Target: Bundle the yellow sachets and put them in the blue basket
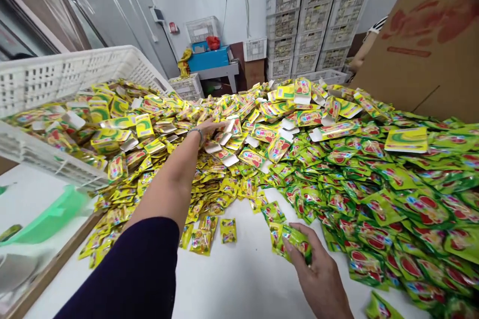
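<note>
My right grip (318,271) is clamped on green sachets (295,241), nearer me; my left grip (209,129) lies open farther off on yellow sachets (239,142).

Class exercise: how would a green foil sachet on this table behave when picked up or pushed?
Probably floppy and light: the green foil sachets lie draped over each other. Their glossy film looks slippery, so the heap may slide. Those in the right hand seem to bend.

1 left hand (209,129), 1 right hand (318,274)
</note>
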Demonstrator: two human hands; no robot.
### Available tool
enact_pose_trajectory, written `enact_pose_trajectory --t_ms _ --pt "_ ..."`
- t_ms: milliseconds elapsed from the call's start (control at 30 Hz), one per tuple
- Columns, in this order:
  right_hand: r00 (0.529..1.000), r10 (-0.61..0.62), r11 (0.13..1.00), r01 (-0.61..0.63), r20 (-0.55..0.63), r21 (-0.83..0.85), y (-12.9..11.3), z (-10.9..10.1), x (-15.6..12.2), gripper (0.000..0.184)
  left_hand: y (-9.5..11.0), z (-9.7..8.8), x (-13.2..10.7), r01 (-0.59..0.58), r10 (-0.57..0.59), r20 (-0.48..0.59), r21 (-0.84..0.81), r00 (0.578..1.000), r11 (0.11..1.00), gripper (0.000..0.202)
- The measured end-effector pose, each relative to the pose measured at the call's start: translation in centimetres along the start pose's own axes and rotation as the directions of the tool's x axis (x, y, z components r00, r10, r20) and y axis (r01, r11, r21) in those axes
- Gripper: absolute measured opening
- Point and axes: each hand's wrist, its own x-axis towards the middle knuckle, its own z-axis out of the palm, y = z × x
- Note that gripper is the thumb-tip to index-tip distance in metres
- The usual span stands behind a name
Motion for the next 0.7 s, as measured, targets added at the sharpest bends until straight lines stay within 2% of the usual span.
enact_pose_trajectory --t_ms 100,200,300,367,433,567,633,700 --pt "0.999 0.01 0.999 -0.011 -0.034 -0.042 -0.2 -0.3 0.2 0.051 -0.8 1.4 -0.2 0.03 -0.022 0.057 -0.131 0.998 0.991 0.065" --pt "0.999 -0.009 0.997 0.005 -0.046 -0.074 -0.6 -0.5 0.1 0.051 -0.6 1.4 -1.2 -0.021 0.04 0.207 -0.093 0.978 0.995 0.083" --pt "0.999 -0.024 0.996 0.022 -0.03 -0.081 -0.9 -0.5 -0.1 0.05 0.0 0.7 -3.5 -0.161 0.135 0.425 0.027 0.895 0.987 0.087" --pt "1.0 -0.026 0.996 0.025 -0.009 -0.087 -1.0 -0.4 -0.2 0.048 0.4 0.6 -6.1 -0.287 0.211 0.512 0.073 0.833 0.955 0.083" --pt "0.999 -0.036 0.996 0.036 0.01 -0.078 -1.0 -0.4 -0.1 0.046 0.7 0.9 -9.0 -0.393 0.294 0.508 0.097 0.81 0.914 0.081" --pt "0.994 -0.078 0.997 0.08 -0.073 0.012 -0.6 -0.5 0.6 0.055 1.3 1.1 -14.7 -0.461 0.409 0.33 0.093 0.851 0.883 0.078" --pt "0.989 -0.085 0.994 0.093 -0.121 0.06 -0.3 -0.7 1.1 0.058 1.5 0.8 -17.4 -0.482 0.466 0.237 0.011 0.852 0.876 0.065" --pt "0.987 -0.097 0.988 0.111 -0.127 0.107 -0.3 -0.9 1.4 0.055 1.5 0.6 -20.0 -0.47 0.488 0.165 -0.138 0.857 0.872 0.041"
